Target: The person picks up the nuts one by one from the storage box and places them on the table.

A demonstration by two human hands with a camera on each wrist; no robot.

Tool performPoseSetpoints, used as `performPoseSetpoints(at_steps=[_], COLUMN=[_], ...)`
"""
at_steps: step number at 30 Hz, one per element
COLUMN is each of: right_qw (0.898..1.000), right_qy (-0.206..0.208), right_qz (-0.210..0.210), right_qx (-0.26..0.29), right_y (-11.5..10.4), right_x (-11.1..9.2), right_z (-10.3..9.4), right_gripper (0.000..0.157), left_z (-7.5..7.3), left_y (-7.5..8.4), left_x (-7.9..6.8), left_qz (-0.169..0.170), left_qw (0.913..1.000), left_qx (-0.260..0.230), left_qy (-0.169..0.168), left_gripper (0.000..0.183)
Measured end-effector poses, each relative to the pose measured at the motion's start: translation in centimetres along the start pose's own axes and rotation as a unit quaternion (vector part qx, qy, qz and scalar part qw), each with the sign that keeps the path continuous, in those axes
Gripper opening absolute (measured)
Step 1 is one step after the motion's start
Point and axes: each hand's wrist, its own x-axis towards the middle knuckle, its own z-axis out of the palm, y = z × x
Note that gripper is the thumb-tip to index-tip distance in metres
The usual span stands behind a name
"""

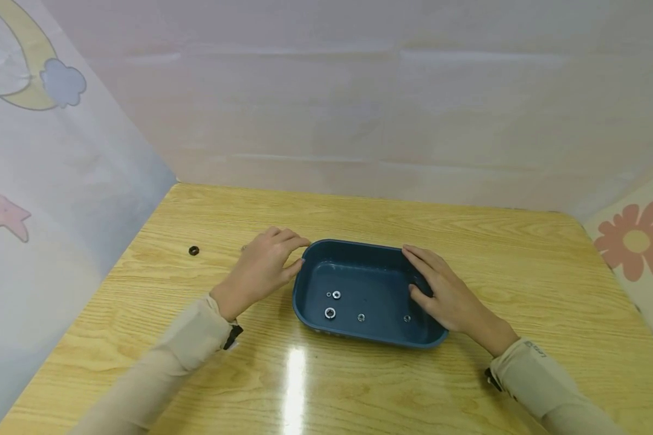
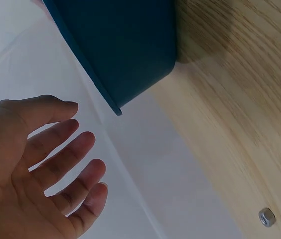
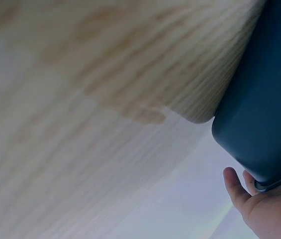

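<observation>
A dark blue plastic basin [image 1: 367, 335] stands on the wooden table, with several small silver nuts, one a larger nut [image 1: 330, 313], on its floor. My right hand [image 1: 450, 296] lies over the basin's right rim, thumb on the inner side and fingers reaching past the far corner. In the right wrist view the right hand [image 3: 272, 211] shows at the rim, two fingers beyond it. Close by the far left corner is my left hand [image 1: 263, 263]; in the left wrist view its relaxed fingers [image 2: 63, 159] are apart from the basin [image 2: 123, 45], holding nothing.
A black nut [image 1: 194, 250] lies on the table [image 1: 392, 386] to the left. One silver nut [image 2: 266, 217] is on the wood near my left hand. Printed cloth walls [image 1: 326, 121] enclose the table's back and sides.
</observation>
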Motion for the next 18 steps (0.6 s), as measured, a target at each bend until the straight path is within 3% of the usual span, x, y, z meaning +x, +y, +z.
performPoseSetpoints(at_steps=[18], right_qw=[1.0], right_qy=[0.013], right_qz=[-0.011], right_qx=[-0.003], right_y=[-0.2], right_x=[-0.2], right_z=[0.1], right_gripper=[0.071], left_z=[1.2], left_y=[2.1], left_x=[1.2], left_qz=[0.025], left_qw=[0.9986], left_qx=[-0.018], left_qy=[-0.043], left_gripper=[0.033])
